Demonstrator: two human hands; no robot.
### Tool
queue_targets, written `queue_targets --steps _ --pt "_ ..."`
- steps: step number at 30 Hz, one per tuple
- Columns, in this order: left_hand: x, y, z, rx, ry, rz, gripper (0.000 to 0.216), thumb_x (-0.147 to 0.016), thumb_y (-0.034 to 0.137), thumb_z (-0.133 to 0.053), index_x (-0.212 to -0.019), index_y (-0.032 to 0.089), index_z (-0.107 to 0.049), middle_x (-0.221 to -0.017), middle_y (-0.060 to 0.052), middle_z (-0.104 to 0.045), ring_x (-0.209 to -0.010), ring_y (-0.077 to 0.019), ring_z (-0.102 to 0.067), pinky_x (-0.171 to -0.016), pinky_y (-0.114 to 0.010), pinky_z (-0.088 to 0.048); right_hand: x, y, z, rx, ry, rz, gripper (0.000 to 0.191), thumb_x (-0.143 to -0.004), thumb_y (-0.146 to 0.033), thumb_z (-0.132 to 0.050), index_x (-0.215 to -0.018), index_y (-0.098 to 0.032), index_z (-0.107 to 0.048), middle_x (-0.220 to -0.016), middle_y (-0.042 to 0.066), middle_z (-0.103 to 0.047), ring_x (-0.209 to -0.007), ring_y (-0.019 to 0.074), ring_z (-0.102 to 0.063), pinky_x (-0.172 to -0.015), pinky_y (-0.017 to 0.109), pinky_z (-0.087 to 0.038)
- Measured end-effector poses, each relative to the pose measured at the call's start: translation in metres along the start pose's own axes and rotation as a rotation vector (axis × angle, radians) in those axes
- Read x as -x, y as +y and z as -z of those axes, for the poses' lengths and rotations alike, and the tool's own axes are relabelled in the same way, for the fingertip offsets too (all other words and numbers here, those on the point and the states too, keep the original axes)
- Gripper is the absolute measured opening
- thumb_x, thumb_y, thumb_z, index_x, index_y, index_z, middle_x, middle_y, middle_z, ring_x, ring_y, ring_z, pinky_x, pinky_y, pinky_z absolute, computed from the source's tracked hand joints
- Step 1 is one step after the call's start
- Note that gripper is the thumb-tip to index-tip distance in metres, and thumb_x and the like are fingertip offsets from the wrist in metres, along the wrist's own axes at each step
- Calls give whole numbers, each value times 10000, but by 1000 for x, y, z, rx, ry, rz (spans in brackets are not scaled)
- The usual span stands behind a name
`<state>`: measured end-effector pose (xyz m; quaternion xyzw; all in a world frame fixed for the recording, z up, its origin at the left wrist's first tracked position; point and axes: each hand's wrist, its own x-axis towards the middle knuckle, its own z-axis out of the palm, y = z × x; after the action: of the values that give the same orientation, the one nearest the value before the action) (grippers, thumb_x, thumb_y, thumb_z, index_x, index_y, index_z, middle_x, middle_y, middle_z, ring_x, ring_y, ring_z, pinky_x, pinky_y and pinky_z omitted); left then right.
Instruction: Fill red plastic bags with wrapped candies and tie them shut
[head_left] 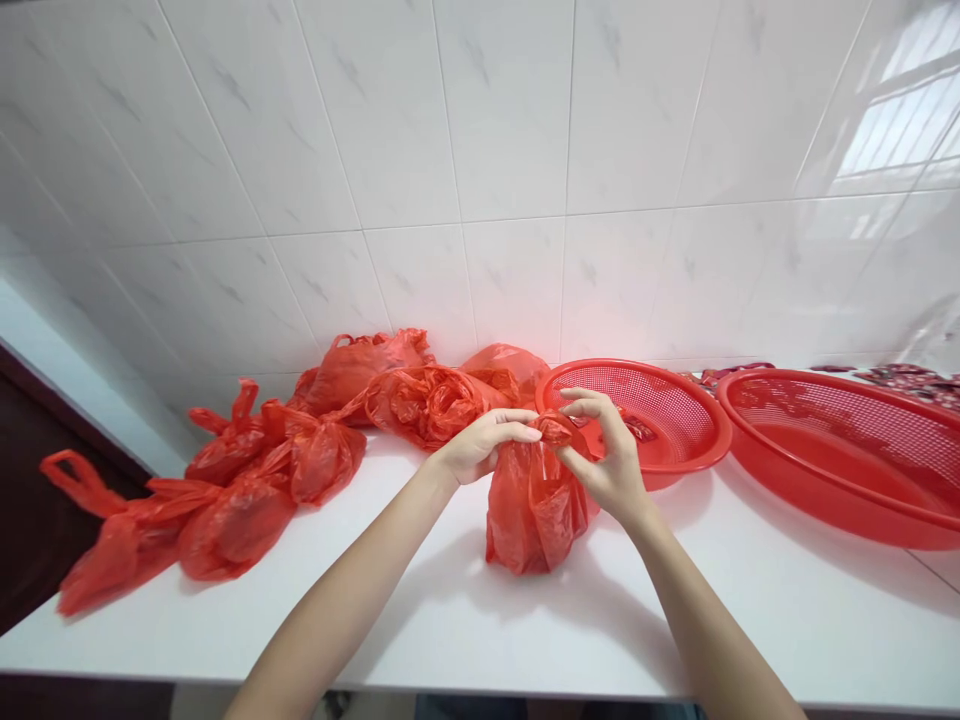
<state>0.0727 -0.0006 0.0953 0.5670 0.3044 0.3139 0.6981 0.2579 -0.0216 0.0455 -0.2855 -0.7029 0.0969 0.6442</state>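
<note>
A red plastic bag (536, 510) stands upright on the white table in front of me, its body bulging and its neck gathered at the top. My left hand (491, 440) pinches the gathered neck from the left, thumb and fingers closed on the plastic. From the right, my right hand (607, 460) grips the twisted top with thumb and fingers curved around it. What the bag holds cannot be made out through the plastic. Just behind it sits a round red plastic basket (716, 440) with a few small dark-red packets (637, 428) inside.
Several tied red bags (240, 525) lie along the left, and more crumpled red bags (427, 400) rest against the tiled wall (510, 280). A larger red basket (832, 510) stands at the right, with patterned packets (915, 380) behind it. The white table (450, 640) ends close to me.
</note>
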Motion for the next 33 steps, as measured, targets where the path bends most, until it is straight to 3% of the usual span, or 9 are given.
queue_targets --steps 4,8,12,15,19,26,30,33 --pt "1 -3 3 52 50 -4 210 -631 273 -837 -768 156 -729 -725 -17 -705 -642 -125 -624 -639 -233 -465 1 0 1 73 9 147 131 -894 -157 -657 -974 -261 -660 -1141 95 -679 -1054 251 -671 -899 429 -542" --pt "2 -5 8 -43 83 -52 292 -681 402 -837 -796 150 -744 -768 -39 -715 -720 -154 -639 -673 -247 -471 1 1 2 49 -13 180 143 -905 -129 -647 -944 -255 -701 -1138 87 -675 -952 211 -680 -850 392 -551" --pt "3 -8 19 -322 185 -204 326 -747 460 -783 -867 157 -777 -845 -53 -735 -842 -185 -636 -772 -280 -468 1 -2 6 -109 -21 7 89 -911 -162 -638 -875 -240 -661 -1092 75 -697 -1019 228 -662 -894 402 -521" --pt "6 -15 34 -455 263 -235 318 -736 454 -781 -843 154 -771 -722 -16 -673 -674 -138 -558 -667 -271 -436 2 -2 10 -318 15 -163 88 -920 -217 -627 -835 -235 -612 -1007 59 -721 -969 226 -661 -876 398 -510" --pt "15 -34 61 -414 323 -198 337 -677 467 -808 -775 153 -733 -645 10 -605 -586 -112 -489 -590 -260 -403 1 5 11 -549 24 -306 66 -851 -239 -642 -796 -233 -605 -854 27 -704 -846 205 -634 -825 371 -498" --pt "33 -66 93 -377 501 -131 405 -562 488 -847 -722 146 -700 -626 8 -600 -538 -105 -480 -553 -260 -403 -4 17 9 -736 83 -498 29 -686 -224 -625 -676 -225 -598 -677 2 -629 -680 166 -534 -695 310 -443" --pt "35 -59 98 -390 590 -202 420 -569 490 -847 -796 167 -703 -733 -15 -674 -671 -151 -589 -669 -289 -486 -6 19 9 -789 67 -569 73 -699 -239 -668 -692 -227 -596 -719 -3 -649 -631 151 -535 -642 301 -441" --pt "37 -37 88 -519 642 -376 365 -637 444 -824 -861 180 -710 -863 -47 -732 -828 -197 -663 -806 -328 -533 -7 18 10 -812 40 -593 115 -762 -274 -701 -751 -239 -592 -813 3 -710 -636 151 -571 -655 313 -475"
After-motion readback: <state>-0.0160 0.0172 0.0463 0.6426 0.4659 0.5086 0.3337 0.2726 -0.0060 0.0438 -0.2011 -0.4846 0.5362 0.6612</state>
